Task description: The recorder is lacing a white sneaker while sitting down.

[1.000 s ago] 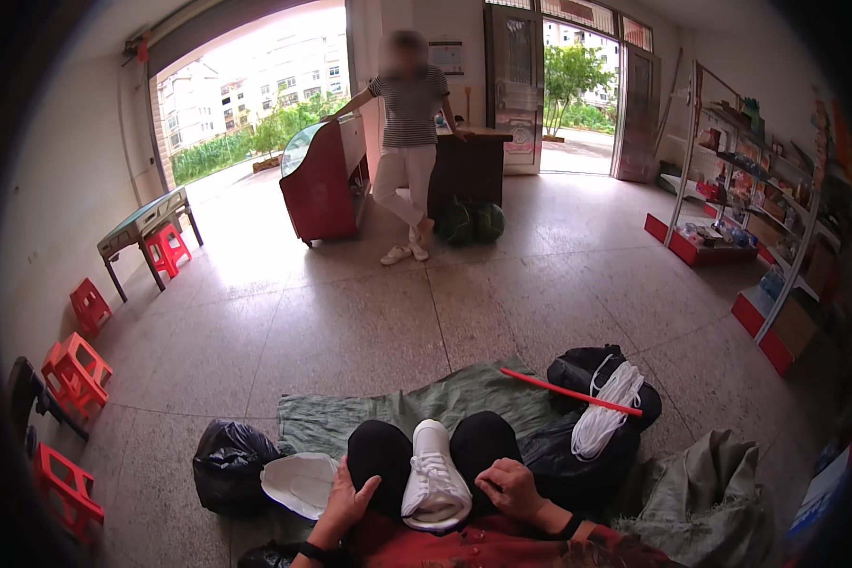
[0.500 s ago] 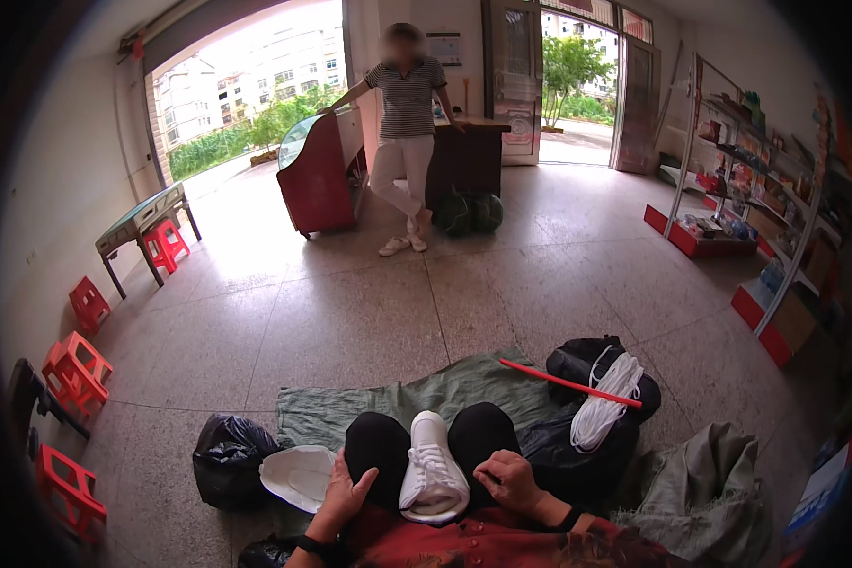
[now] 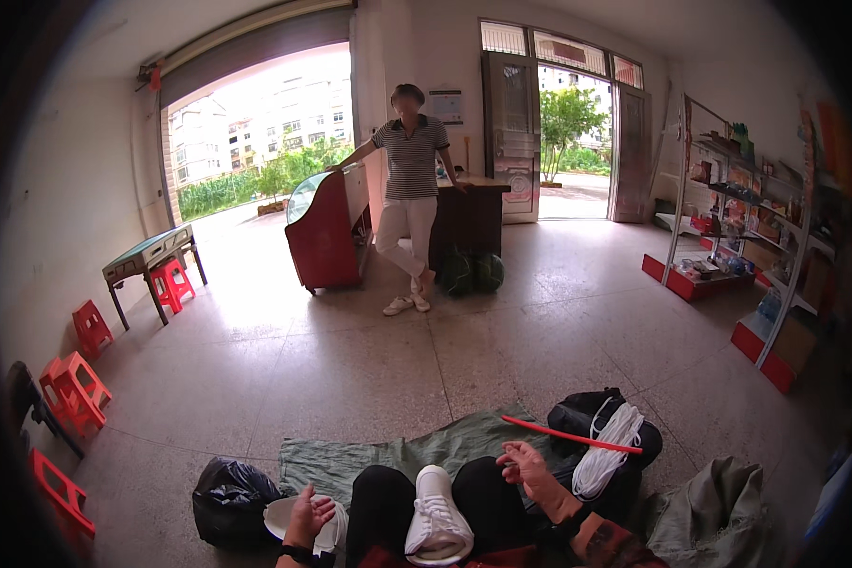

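Observation:
A white lace-up shoe [image 3: 435, 521] rests between my black-trousered knees, its toe pointing away from me and its opening toward me. My left hand [image 3: 308, 516] is held out beside the left knee, fingers stretched and nothing in it. Behind that hand, partly hidden, lies a white shoe-like piece [image 3: 277, 517]. My right hand [image 3: 528, 469] is raised above the right knee, its fingers loosely bent and apart, with no object visible in them. A red stick [image 3: 573, 434] and a bundle of white cord [image 3: 606, 450] lie just beyond it.
Green cloth [image 3: 350, 459] spreads on the floor before me. Black plastic bags [image 3: 232, 502] flank it, and a grey-green sack [image 3: 715, 511] lies at right. A person [image 3: 412, 180] stands by a red display case [image 3: 327, 237]. Red stools [image 3: 74, 383] line the left; shelves [image 3: 743, 227] stand right.
My view has tilted up. Both hands have lifted off my knees and moved outward; the right one has risen and its fingers have loosened. The shoe stays between my knees.

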Motion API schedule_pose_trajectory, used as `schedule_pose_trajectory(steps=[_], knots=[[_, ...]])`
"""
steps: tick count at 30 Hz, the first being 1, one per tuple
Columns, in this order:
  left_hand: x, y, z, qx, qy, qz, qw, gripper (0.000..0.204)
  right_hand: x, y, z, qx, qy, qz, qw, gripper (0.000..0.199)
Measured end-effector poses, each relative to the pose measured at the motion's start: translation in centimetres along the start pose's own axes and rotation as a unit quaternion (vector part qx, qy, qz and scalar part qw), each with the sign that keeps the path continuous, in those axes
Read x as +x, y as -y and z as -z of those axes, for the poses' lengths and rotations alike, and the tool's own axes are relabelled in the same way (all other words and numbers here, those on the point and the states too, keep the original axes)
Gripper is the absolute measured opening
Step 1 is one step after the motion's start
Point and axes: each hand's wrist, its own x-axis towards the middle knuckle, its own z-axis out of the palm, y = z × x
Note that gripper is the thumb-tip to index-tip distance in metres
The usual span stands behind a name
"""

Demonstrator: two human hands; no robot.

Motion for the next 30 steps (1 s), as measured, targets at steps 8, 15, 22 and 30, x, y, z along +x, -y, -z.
schedule_pose_trajectory(steps=[8, 15, 22, 30], knots=[[-8.0, 3.2, -3.8, 0.545, 0.243, -0.386, 0.703, 0.048, -6.8, -2.8, -3.0, -0.334, 0.045, 0.352, 0.873, 0.005], [-8.5, 4.0, -3.2, 0.517, 0.231, -0.399, 0.721, 0.049, -6.9, -2.5, -3.2, -0.379, 0.051, 0.421, 0.823, 0.007], [-7.5, 3.7, -3.4, 0.529, 0.237, -0.374, 0.723, 0.039, -7.1, -2.5, -2.8, -0.384, 0.052, 0.441, 0.809, 0.008], [-1.6, 10.3, 11.1, 0.386, -0.467, -0.264, 0.75, 0.062, -7.4, -2.7, -2.4, -0.386, 0.07, 0.437, 0.809, 0.009]])
